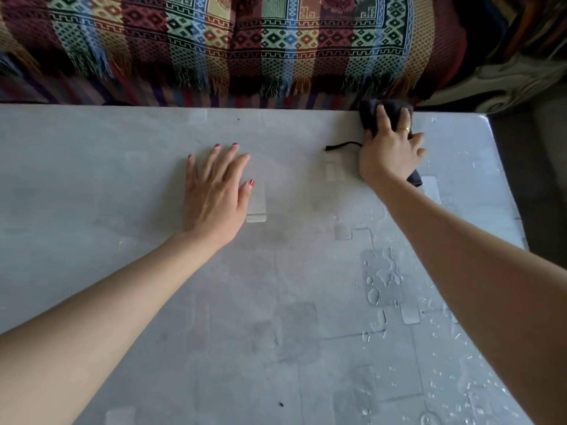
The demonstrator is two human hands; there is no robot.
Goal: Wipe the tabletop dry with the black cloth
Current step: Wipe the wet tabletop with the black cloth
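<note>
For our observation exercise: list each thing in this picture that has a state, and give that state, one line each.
black cloth: bunched, pressed flat at the tabletop's far edge under the right hand
right hand: palm down on the cloth
left hand: empty, fingers spread, flat on the tabletop
tabletop: dry-looking on the left, wet on the right
water droplets: still unwiped near the right arm
</note>
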